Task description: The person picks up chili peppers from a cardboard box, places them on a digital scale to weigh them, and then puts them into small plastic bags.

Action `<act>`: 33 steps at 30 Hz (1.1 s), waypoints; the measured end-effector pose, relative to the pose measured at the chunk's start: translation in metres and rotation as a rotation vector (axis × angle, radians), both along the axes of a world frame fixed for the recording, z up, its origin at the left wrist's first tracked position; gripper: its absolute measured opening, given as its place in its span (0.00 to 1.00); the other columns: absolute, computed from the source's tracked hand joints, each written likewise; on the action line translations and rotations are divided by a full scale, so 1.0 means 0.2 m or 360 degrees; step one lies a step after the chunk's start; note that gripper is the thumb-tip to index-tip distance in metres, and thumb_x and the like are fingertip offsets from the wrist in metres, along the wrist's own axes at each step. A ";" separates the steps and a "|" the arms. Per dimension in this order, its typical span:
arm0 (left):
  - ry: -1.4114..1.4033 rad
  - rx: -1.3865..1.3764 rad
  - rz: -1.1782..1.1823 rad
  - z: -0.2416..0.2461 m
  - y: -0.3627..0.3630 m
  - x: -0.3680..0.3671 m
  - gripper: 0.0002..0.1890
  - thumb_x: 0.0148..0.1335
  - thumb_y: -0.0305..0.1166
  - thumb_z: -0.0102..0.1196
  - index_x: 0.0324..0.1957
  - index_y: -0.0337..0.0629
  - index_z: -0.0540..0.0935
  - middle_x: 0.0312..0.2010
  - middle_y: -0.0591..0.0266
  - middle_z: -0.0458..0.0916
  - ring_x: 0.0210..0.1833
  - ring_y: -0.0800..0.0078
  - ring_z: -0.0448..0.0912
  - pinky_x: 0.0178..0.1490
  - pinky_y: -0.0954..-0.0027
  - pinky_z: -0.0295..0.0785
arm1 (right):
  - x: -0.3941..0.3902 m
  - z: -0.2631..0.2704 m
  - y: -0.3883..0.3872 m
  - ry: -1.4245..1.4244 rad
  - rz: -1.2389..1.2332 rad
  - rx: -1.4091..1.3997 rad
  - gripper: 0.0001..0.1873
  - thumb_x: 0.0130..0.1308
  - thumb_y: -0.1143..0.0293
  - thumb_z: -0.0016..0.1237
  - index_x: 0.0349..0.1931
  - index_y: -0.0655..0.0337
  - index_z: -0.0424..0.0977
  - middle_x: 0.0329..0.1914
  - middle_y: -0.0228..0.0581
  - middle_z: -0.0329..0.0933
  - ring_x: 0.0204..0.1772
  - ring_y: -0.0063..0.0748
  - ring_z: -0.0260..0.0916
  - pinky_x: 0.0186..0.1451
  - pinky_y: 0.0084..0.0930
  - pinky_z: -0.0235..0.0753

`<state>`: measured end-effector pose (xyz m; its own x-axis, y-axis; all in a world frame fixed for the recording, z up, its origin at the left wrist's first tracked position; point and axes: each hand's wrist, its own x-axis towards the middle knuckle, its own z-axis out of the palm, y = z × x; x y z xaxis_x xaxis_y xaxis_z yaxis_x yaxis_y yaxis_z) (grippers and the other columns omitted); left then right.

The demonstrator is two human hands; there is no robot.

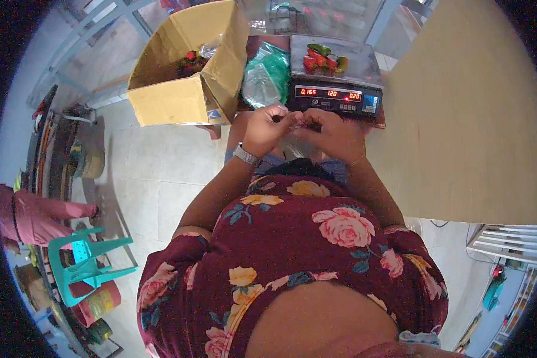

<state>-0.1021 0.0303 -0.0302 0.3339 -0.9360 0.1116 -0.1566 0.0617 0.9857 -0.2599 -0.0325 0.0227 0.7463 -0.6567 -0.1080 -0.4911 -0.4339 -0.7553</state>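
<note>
My left hand (264,128), with a metal-banded watch at the wrist, pinches the top of a clear plastic bag (299,145). Fingertips nearly meeting it, my right hand (338,135) grips the same bag from the other side. The bag hangs over my lap, and its lower part is hard to make out. Just beyond my right hand stands a digital weighing scale (371,82) with its red display lit. Several red and green peppers (324,59) lie together on its metal pan. Left of the scale is a stack of clear and green plastic bags (265,78).
An open cardboard box (170,105) with dark red produce (191,65) inside stands at the far left. A large tan board or tabletop (465,125) fills the right side. On the left are a turquoise plastic chair (87,259) and a person in pink trousers (44,210).
</note>
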 end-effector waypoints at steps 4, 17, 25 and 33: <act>0.0007 -0.0149 -0.0005 -0.03 -0.01 0.01 0.12 0.52 0.36 0.60 0.27 0.36 0.77 0.20 0.66 0.77 0.24 0.83 0.72 0.30 0.79 0.68 | 0.00 0.02 0.01 -0.0011 -0.0086 -0.0030 0.16 0.57 0.54 0.48 0.35 0.58 0.74 0.29 0.31 0.74 0.33 0.21 0.70 0.39 0.20 0.68; 0.0239 -0.0324 -0.0120 -0.03 0.01 0.07 0.05 0.55 0.28 0.56 0.29 0.38 0.75 0.22 0.73 0.75 0.22 0.90 0.66 0.26 0.83 0.62 | -0.03 -0.19 -0.09 -0.0288 -0.0089 0.0260 0.10 0.55 0.64 0.52 0.24 0.60 0.73 0.20 0.26 0.70 0.25 0.13 0.64 0.29 0.14 0.63; 0.0041 -0.0455 0.0162 0.00 0.00 0.01 0.10 0.55 0.28 0.57 0.19 0.39 0.74 0.15 0.76 0.72 0.19 0.92 0.62 0.21 0.84 0.57 | -0.03 -0.19 -0.10 -0.0334 -0.0026 0.0055 0.12 0.56 0.62 0.51 0.24 0.62 0.72 0.20 0.27 0.70 0.26 0.14 0.65 0.30 0.16 0.64; -0.0009 -0.0490 0.0265 0.05 0.00 -0.02 0.09 0.55 0.27 0.56 0.20 0.36 0.76 0.15 0.73 0.75 0.19 0.90 0.65 0.24 0.83 0.63 | -0.02 -0.03 0.00 0.0224 -0.0259 -0.0347 0.12 0.57 0.55 0.46 0.28 0.53 0.74 0.22 0.26 0.72 0.26 0.18 0.68 0.32 0.17 0.66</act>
